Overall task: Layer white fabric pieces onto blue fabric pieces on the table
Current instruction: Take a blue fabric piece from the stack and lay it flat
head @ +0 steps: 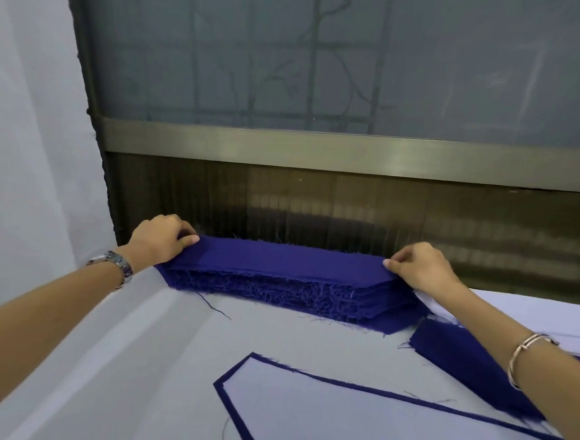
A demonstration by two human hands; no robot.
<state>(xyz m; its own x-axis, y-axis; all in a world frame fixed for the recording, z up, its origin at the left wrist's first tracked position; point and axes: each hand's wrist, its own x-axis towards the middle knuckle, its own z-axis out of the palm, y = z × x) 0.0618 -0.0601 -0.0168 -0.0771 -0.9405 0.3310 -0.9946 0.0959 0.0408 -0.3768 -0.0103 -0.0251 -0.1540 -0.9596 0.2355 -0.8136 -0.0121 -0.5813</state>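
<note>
Pinching left hand (163, 238): the thumb and curled fingers nip the left end of the top layers of the blue fabric stack (288, 274); how many layers are caught cannot be told.
Right hand (419, 266): closed the same way, fingertips pinching the right end of the same top layers, thumb tip on the upper face.
Wrists: a metal wristwatch (113, 266) on the left, a thin bracelet (526, 356) on the right.
Blue fabric stack: a thick pile of dark blue cut pieces with frayed, thready edges. It lies across the far side of the worktop (135, 346), between the two hands, and its right end comes to a point.
Second blue stack (470, 363): a lower pile of the same blue, just beside the first pile's right end, partly under the right forearm.
White fabric piece (336, 425): lies flat on a blue piece (373, 390) near the front centre. The blue shows only as a narrow border round the white.
More white fabric (523, 305): flat at the far right, behind the right wrist.
Worktop: covered in a white cloth with soft creases; loose blue threads lie on it.
Behind: a brushed metal rail (321, 150) runs across under a frosted pane (327, 57), with a dark ribbed panel below the rail.
</note>
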